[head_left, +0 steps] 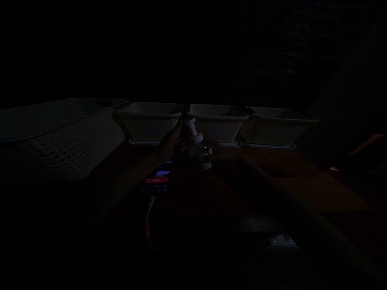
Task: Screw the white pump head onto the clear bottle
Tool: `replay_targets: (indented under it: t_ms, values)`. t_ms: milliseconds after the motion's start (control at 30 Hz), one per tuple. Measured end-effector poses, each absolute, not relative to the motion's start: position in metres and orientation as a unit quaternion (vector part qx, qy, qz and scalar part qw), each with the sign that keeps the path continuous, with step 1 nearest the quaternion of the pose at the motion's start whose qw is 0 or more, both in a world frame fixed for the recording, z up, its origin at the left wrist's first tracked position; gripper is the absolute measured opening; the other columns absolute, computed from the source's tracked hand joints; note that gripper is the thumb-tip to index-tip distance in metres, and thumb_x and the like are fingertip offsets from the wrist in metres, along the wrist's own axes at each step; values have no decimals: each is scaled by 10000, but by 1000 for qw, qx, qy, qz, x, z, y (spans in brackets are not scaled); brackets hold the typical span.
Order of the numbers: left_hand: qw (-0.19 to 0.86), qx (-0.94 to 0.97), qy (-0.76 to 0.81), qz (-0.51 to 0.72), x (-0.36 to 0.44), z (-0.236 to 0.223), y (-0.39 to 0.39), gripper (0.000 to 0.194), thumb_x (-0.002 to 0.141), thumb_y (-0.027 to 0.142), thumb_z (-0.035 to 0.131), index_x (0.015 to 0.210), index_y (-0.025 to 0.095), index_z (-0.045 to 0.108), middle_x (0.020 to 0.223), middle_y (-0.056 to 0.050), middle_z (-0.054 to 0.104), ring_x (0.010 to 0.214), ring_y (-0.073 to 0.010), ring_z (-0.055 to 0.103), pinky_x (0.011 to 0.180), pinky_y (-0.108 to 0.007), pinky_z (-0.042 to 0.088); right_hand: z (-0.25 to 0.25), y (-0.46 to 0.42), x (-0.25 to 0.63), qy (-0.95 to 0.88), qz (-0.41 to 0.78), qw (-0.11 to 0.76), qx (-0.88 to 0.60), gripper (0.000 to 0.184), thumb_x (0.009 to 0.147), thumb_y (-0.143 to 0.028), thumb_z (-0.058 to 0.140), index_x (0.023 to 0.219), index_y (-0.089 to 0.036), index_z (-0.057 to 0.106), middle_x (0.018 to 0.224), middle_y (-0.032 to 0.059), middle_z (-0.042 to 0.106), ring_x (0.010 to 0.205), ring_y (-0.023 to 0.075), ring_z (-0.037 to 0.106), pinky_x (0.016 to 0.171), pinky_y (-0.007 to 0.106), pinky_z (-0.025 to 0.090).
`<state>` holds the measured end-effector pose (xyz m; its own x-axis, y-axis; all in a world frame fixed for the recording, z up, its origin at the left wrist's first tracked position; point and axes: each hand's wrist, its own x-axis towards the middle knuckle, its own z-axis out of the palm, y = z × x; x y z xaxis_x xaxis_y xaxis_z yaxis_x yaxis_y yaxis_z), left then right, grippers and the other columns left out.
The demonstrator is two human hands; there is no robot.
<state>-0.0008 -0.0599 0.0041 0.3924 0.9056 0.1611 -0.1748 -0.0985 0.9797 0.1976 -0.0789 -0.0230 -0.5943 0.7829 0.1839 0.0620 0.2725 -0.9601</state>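
Observation:
The scene is very dark. A clear pump bottle [201, 151] with a white pump top [190, 127] tilts to the left near the middle of the view. My right hand [225, 155] is closed around the bottle's right side, its fingers mostly lost in shadow. Close to the bottle's left side is my left hand [169, 144], thumb side up beside the pump top. Its fingers are too dark to make out, and I cannot tell whether they touch the bottle. Below my left hand lies a lit phone [157, 180].
Three pale tubs stand along the back of the wooden table [320, 185]: a left tub [151, 125], a middle tub [219, 125] and a right tub [275, 129]. A perforated basket [102, 151] is at left. A white cable [148, 210] runs from the phone. A small pale packet-like item [284, 240] lies in front.

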Motion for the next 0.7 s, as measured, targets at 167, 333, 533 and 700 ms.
replay_targets:
  t_ms: [167, 333, 533, 700]
  values:
    - [544, 637, 302, 456, -2, -2, -55, 483, 748, 627, 716, 828, 155, 655, 542, 48, 468, 440, -65, 397, 411, -209, 260, -24, -81, 196, -703, 533, 356, -309, 615, 683, -296, 819, 1216, -172, 537, 1186, 98, 660, 1092, 240, 639, 961, 400, 527]
    - [495, 672, 300, 463, -1, -2, -57, 444, 667, 445, 806, 969, 141, 689, 578, 48, 538, 441, -60, 390, 424, -217, 247, -22, -82, 195, -701, 521, 368, -319, 597, 688, -304, 815, 1207, -182, 546, 1203, 122, 646, 1102, 254, 626, 984, 432, 519]
    - [474, 683, 316, 457, -2, -4, -54, 496, 596, 472, 856, 914, 125, 697, 648, 15, 620, 504, -82, 472, 472, -222, 316, -22, -81, 196, -707, 511, 360, -332, 627, 676, -325, 824, 1210, -178, 530, 1192, 113, 647, 1096, 251, 627, 974, 419, 524]
    - [450, 697, 322, 457, -4, -14, -42, 543, 555, 495, 879, 905, 130, 679, 861, -68, 710, 807, -211, 651, 730, -313, 489, -22, -79, 198, -721, 491, 344, -347, 627, 661, -356, 832, 1184, -173, 538, 1200, 112, 632, 1108, 253, 616, 981, 423, 515]
